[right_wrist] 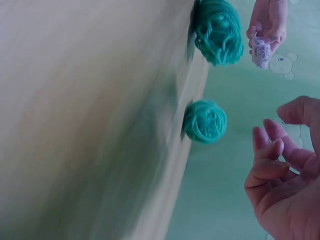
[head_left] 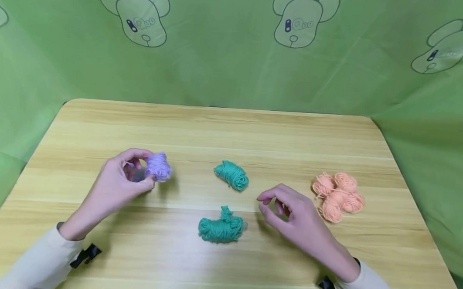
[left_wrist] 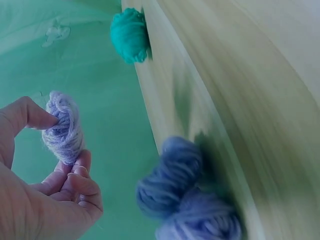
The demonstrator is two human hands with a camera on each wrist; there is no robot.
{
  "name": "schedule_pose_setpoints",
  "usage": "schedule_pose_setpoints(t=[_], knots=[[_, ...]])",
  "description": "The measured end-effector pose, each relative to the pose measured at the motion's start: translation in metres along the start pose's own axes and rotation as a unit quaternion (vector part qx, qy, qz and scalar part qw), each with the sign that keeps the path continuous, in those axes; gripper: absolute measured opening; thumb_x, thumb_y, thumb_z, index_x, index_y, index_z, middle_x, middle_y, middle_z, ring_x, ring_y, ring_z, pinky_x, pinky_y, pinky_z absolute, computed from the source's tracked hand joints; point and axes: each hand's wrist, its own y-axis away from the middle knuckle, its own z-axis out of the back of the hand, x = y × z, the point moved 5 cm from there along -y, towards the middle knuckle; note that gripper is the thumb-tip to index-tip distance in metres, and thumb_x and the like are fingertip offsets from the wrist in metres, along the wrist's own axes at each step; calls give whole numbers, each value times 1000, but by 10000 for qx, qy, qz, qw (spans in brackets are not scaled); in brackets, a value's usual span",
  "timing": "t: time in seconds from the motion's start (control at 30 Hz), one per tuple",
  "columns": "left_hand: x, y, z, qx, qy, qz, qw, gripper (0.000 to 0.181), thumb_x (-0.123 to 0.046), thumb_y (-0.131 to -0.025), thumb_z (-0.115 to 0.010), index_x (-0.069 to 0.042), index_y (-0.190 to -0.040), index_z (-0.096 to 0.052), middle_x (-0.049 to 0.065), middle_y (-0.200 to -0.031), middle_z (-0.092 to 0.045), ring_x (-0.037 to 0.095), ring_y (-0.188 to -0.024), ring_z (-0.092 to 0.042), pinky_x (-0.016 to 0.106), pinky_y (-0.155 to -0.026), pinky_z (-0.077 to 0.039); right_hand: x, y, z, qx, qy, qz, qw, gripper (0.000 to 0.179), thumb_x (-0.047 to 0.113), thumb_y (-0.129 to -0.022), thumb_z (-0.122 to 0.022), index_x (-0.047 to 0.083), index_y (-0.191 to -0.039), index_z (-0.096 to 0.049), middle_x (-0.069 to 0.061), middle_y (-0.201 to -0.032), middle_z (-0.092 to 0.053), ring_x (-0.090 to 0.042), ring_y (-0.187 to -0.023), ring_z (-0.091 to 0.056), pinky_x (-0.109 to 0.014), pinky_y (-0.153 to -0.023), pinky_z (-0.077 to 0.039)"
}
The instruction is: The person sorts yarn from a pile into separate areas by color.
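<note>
My left hand point(head_left: 113, 186) pinches a small lavender skein of yarn point(head_left: 158, 167) between thumb and fingers, raised above the table. In the left wrist view, a blue-purple skein point(left_wrist: 170, 175) and a second purple skein point(left_wrist: 202, 220) lie below that hand; the head view mostly hides them behind it. My right hand point(head_left: 296, 215) hovers over the table with loosely bent fingers and nothing between them. Nearest to it are a green skein point(head_left: 231, 175) and, closer to me, more green yarn point(head_left: 220, 229) with a piece sticking up behind.
Several peach skeins point(head_left: 336, 198) sit bunched together to the right of my right hand. Everything lies on a light wood-grain table point(head_left: 216, 130). Green fabric point(head_left: 220, 65) printed with animal heads hangs behind the table and at its sides.
</note>
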Motion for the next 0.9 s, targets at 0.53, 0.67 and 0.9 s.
schedule_pose_setpoints(t=[0.53,0.67,0.9], knots=[[32,8,41,-352,-161,616,9974,52,-2,-87,-83,-3,-137,-69,12,-107,-58,15,-76,-51,24,-56,-44,17,-1,-40,1386,-459,899,9852,57,26,-93,-91,18,-143,-66,9,-114,-65,-14,-89,-59,-27,-70,-54],[39,11,48,-411,-162,714,9965,54,-2,-88,-82,-2,-139,-67,12,-109,-57,15,-78,-50,24,-58,-44,19,0,-46,1415,-353,1010,9841,57,26,-91,-92,16,-142,-67,8,-128,-67,-12,-106,-65,-30,-88,-59],[53,16,53,-428,-253,906,9946,55,-2,-87,-83,2,-139,-66,13,-108,-57,13,-74,-50,24,-53,-44,18,2,-53,1730,-109,843,9812,57,33,-94,-89,21,-145,-66,10,-136,-66,-7,-118,-64,-33,-98,-58]])
